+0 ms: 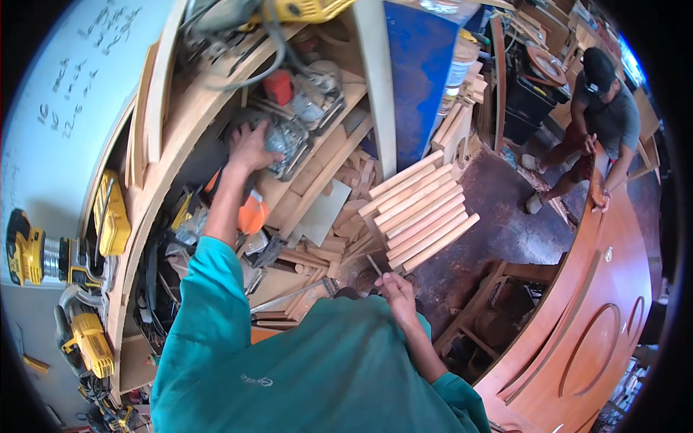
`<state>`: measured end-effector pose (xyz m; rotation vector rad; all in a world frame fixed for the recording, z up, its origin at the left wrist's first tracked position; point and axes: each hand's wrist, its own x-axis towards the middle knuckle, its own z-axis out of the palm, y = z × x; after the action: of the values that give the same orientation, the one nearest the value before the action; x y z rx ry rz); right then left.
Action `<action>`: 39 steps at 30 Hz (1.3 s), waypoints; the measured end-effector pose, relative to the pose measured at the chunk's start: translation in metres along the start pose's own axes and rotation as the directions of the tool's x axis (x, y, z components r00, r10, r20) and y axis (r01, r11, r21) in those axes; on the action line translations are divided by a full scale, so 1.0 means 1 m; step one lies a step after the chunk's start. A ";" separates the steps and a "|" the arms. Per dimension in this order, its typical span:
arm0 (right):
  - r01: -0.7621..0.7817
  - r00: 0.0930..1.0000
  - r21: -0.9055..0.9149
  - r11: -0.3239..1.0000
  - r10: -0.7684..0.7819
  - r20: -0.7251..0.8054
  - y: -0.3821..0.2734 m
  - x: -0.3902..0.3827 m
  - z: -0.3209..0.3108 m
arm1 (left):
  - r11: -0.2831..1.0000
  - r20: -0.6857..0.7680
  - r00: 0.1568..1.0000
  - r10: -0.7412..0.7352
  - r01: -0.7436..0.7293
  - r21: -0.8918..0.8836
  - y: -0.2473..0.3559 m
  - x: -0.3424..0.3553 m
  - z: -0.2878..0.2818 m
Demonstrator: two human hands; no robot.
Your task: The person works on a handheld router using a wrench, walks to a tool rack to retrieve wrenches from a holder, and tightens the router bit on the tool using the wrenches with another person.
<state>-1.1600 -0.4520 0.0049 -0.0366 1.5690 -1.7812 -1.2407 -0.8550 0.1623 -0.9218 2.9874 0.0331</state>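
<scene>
My left hand (251, 149) is stretched forward onto a cluttered wooden shelf, fingers spread. Its fingertips lie at the edge of a clear plastic bag (287, 144) that seems to hold small metallic pieces. I cannot see anything gripped in that hand. Close to my body, my right hand (398, 294) pinches a thin, dark, pencil-like stick (374, 264), which points up and to the left. Just beyond it lies a row of round pale wooden rods (426, 209). A red container (279, 87) stands on the shelf past my left hand.
Power tools (88, 339) hang along the left wall, under a whiteboard (65, 94). Wood offcuts (339, 245) fill the space below the shelf. An orange object (253, 213) is beneath my left forearm. At right, another person (606, 108) touches a large reddish-brown panel (613, 289).
</scene>
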 end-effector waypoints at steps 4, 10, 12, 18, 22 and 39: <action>0.058 0.998 -0.091 0.994 -0.057 0.018 -0.010 0.006 -0.028 | 0.963 0.030 0.999 -0.024 0.015 0.269 0.024 0.000 -0.002; 0.031 0.998 -0.104 0.994 -0.026 0.049 -0.006 0.015 -0.057 | 0.971 0.004 0.995 0.097 -0.095 0.218 0.008 0.006 -0.005; 0.032 0.998 -0.093 0.995 -0.027 0.048 -0.010 0.017 -0.064 | 0.985 -0.162 0.977 0.141 -0.122 0.119 -0.010 0.007 -0.009; -0.031 0.997 -0.005 1.000 0.031 0.070 -0.008 0.020 -0.087 | 0.994 -0.420 0.907 0.030 -0.073 -0.087 -0.046 0.036 -0.017; -0.050 0.998 0.015 0.999 0.050 0.032 0.001 0.024 -0.094 | 0.984 -0.410 0.911 -0.032 -0.044 -0.173 -0.062 0.045 -0.018; -0.086 0.956 -0.191 0.978 0.135 0.261 -0.026 0.060 -0.056 | 0.928 -0.753 0.571 -0.327 0.044 -0.370 0.016 -0.157 0.032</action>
<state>-1.2427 -0.4379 -0.0131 -0.2636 1.4926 -1.4753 -1.1194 -0.7525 0.1338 -1.7012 3.7488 0.1199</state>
